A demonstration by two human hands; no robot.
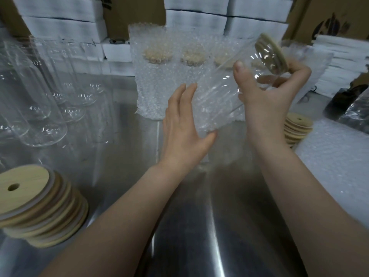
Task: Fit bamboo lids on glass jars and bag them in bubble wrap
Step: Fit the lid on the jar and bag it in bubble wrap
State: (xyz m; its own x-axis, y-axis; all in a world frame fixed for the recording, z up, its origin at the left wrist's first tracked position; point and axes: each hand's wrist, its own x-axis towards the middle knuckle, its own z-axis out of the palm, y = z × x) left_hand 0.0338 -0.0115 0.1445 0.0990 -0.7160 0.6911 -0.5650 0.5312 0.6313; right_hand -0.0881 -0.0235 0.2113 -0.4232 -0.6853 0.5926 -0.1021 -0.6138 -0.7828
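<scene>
Under left hand (183, 126) and right hand (265, 96), steel table (123, 156). Far beyond the fingertips, white boxes (60, 29) stacked in a wall. Out to the left of left hand, bare jars (40, 108) standing upright, crowded together. Just beyond both hands, bagged jars (151, 76) upright in a row, pale tops dim through the bubbles. Right of right forearm, flat wrap (335, 156) piled on the table.

Between the hands, jar (255, 56) held tilted above the table, base toward left hand, top up and away past right hand. Around its lower half, bag (211, 116), open end up near right thumb. Near left elbow, leaning left stack (40, 204) of holed discs; just beside right wrist, smaller right stack (297, 128).

Right hand wrapped round jar near the top, thumb across the near side, fingers curled behind the glass. Left hand wide, fingers straight and together, thumb against the bag's bottom end; fingers possibly brushing the bag's side, too blurred to say. On jar's mouth, lid (273, 50), just above right fingers.
</scene>
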